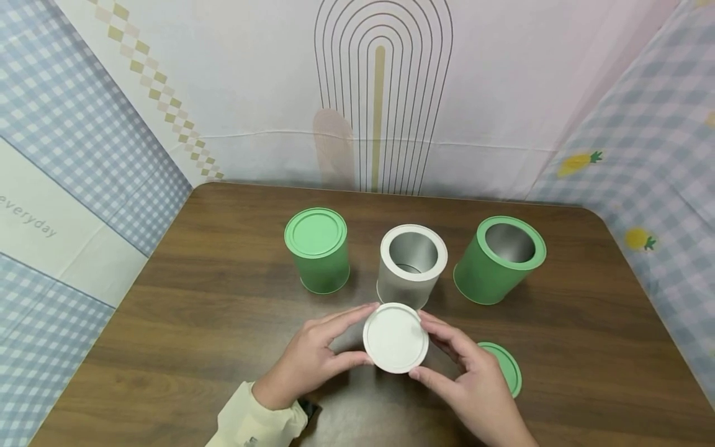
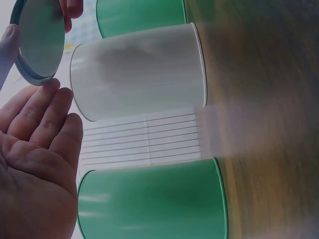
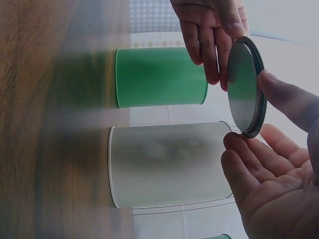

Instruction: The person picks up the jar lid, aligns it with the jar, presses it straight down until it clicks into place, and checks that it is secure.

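Note:
A round white lid (image 1: 396,338) is held level between both hands, in front of the white can (image 1: 404,290). My left hand (image 1: 313,357) grips the lid's left edge with thumb and fingertips. On the opposite edge, the thumb and fingers of my right hand (image 1: 469,372) pinch the rim. Both wrist views show the lid's shiny metal underside (image 3: 241,94) raised near the white can's top. That can stands upright and uncovered, its silvery inside showing; the lid hides part of its lower front in the head view.
A green can (image 1: 324,270) with its lid on stands at the left. To the right stands an uncovered green can (image 1: 480,273). A loose green lid (image 1: 508,370) lies on the brown table (image 1: 195,310), partly behind my right hand. Patterned cloth (image 1: 251,74) hangs behind the table.

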A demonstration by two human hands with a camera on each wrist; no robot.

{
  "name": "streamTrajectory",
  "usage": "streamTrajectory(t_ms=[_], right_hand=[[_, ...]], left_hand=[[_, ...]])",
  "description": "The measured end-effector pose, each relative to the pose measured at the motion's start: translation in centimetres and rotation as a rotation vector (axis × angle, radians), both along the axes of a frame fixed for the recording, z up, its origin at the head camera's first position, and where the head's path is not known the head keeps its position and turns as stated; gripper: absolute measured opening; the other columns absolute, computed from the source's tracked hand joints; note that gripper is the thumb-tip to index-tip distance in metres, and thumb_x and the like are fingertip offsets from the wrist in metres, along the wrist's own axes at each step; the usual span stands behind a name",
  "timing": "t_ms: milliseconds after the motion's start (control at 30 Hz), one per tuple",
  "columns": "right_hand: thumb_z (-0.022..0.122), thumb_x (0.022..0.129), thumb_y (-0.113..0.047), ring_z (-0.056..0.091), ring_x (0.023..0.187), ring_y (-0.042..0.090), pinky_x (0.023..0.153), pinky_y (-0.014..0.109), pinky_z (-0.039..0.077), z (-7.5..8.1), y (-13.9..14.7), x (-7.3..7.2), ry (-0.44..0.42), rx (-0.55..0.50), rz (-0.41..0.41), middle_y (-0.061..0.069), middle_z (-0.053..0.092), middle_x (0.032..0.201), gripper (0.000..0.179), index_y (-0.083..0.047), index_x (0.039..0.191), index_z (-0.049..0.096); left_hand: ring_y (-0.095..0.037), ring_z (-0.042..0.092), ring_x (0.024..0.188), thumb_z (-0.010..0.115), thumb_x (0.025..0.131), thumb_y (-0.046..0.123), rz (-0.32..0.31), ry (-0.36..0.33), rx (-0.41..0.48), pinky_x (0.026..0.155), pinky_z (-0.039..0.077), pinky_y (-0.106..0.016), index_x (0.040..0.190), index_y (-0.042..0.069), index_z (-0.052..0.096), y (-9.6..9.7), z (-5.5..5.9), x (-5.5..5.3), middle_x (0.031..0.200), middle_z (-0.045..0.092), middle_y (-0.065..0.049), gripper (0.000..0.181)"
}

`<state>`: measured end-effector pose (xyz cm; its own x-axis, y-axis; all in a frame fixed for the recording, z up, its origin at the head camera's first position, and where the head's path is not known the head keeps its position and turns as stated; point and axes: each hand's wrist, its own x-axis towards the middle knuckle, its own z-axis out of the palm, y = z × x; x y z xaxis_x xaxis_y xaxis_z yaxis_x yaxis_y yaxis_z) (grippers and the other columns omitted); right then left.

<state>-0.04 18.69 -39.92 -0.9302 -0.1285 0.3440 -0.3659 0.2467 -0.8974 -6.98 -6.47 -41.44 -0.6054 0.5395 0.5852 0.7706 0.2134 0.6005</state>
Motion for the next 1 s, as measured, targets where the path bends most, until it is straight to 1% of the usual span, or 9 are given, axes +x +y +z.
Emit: streamTrajectory(t_ms=[100,267,433,633,833,1000], right_hand=[[0.085,0.074,0.004,0.061,0.124,0.014,0.103,0.024,0.048,0.1,0.0,0.0,-0.007,0.003,-0.003,0.009,0.062,0.138,0.060,-0.006,0.129,0.063],[0.085,0.072,0.010,0.062,0.122,0.015,0.102,0.023,0.048,0.1,-0.1,-0.1,0.039,-0.011,-0.009,0.015,0.062,0.136,0.063,-0.004,0.129,0.063],[0.085,0.072,0.008,0.061,0.124,0.014,0.103,0.023,0.048,0.2,0.0,-0.1,0.028,-0.009,-0.009,0.013,0.062,0.137,0.063,-0.005,0.130,0.063],[0.085,0.072,0.009,0.061,0.124,0.015,0.102,0.022,0.048,0.6,0.0,-0.2,0.042,-0.005,-0.015,0.013,0.063,0.135,0.063,-0.005,0.130,0.063],[0.086,0.074,0.003,0.059,0.126,0.014,0.104,0.023,0.046,1.0,0.3,-0.3,0.006,0.034,-0.012,0.008,0.063,0.136,0.060,-0.008,0.129,0.064],[0.088,0.072,0.002,0.058,0.127,0.013,0.106,0.022,0.044,1.3,0.5,-0.3,0.004,0.070,-0.028,0.007,0.064,0.135,0.062,-0.008,0.129,0.064]], left_hand=[[-0.023,0.064,0.121,0.086,0.077,0.023,-0.004,0.004,-0.001,0.099,0.052,-0.029,0.138,0.002,0.059,0.0,0.1,-0.1,0.133,0.065,-0.010,0.070],[-0.023,0.064,0.121,0.086,0.077,0.023,-0.009,0.011,-0.007,0.100,0.052,-0.029,0.138,0.002,0.059,0.0,0.3,-0.3,0.133,0.065,-0.010,0.070],[-0.023,0.063,0.121,0.086,0.077,0.023,-0.007,0.013,-0.011,0.100,0.051,-0.030,0.138,0.003,0.059,0.1,0.4,-0.3,0.133,0.065,-0.010,0.070],[-0.024,0.063,0.121,0.087,0.075,0.021,-0.010,0.011,-0.004,0.100,0.051,-0.030,0.138,0.002,0.059,0.2,0.6,-0.4,0.133,0.065,-0.010,0.071],[-0.023,0.064,0.120,0.087,0.076,0.023,-0.002,0.020,-0.007,0.100,0.052,-0.029,0.137,0.001,0.059,0.2,0.8,-0.5,0.133,0.065,-0.010,0.070],[-0.023,0.064,0.120,0.087,0.076,0.022,-0.001,0.015,-0.005,0.100,0.051,-0.029,0.137,0.001,0.059,0.3,1.0,-0.5,0.133,0.065,-0.010,0.070]])
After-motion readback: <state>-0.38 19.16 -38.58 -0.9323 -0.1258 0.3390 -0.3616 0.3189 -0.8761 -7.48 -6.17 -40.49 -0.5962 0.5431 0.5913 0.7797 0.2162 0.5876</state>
